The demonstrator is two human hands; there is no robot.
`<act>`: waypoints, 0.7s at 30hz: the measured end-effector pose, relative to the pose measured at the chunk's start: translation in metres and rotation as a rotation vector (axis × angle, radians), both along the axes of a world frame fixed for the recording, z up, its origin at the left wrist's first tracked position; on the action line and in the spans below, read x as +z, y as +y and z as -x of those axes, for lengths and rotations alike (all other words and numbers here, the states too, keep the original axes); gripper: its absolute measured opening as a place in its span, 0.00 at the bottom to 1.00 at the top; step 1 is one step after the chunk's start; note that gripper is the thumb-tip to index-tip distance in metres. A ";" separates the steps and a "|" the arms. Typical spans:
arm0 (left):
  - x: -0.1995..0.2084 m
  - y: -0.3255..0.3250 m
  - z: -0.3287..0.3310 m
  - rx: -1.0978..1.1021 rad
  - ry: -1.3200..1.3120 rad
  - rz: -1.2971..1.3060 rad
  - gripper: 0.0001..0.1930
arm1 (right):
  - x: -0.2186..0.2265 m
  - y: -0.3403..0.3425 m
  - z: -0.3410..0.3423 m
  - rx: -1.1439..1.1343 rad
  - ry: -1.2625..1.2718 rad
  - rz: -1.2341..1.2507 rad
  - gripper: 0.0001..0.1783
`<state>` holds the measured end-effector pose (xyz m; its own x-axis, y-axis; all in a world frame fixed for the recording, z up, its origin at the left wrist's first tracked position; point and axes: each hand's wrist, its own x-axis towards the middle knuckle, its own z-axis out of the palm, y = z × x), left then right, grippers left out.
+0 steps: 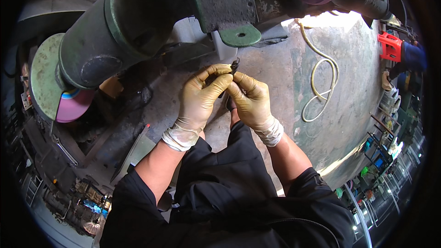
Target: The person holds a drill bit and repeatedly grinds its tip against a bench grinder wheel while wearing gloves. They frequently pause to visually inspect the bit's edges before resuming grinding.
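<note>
Evidently, the tightest edge is the rounded rim of the green metal tab (233, 40), just beyond the fingertips; the grinder (87, 48) bounds the space at left. Bare concrete floor (356, 78) gives open room to the right, broken by a looped pale hose (338, 72). Between the gloved hands, in front of the person's body, sits a small dark piece (235, 65), its long axis running away from the body, exposed tip leaning slightly right. Left hand (202, 93) and right hand (251, 101) both pinch it, thumbs against bent fingers, almost touching.
</note>
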<state>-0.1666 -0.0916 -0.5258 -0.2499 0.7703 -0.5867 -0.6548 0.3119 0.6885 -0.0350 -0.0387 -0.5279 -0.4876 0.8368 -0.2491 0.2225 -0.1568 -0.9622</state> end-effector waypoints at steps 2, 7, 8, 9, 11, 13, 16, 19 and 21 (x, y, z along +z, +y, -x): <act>0.000 0.001 0.001 0.010 0.008 0.000 0.10 | 0.003 0.001 0.003 -0.013 0.002 0.011 0.13; 0.001 0.002 0.003 0.022 0.030 -0.024 0.10 | -0.004 -0.003 0.006 -0.070 0.031 0.059 0.13; 0.001 0.002 0.003 0.026 0.033 -0.028 0.11 | -0.005 -0.003 0.007 -0.079 0.032 0.068 0.13; 0.001 0.003 0.004 0.027 0.034 -0.026 0.11 | -0.005 -0.004 0.007 -0.086 0.031 0.071 0.12; 0.001 0.003 0.004 0.029 0.035 -0.023 0.11 | -0.007 -0.005 0.008 -0.101 0.030 0.077 0.12; 0.001 0.004 0.004 0.034 0.038 -0.015 0.11 | -0.008 -0.006 0.009 -0.123 0.050 0.081 0.12; 0.000 0.003 0.005 0.025 0.041 -0.014 0.11 | -0.007 -0.006 0.010 -0.133 0.058 0.072 0.12; -0.001 0.002 0.006 0.022 0.036 -0.019 0.11 | -0.007 -0.006 0.010 -0.114 0.030 0.053 0.12; 0.000 0.002 0.006 0.018 0.033 -0.014 0.11 | -0.007 -0.007 0.010 -0.108 0.017 0.051 0.12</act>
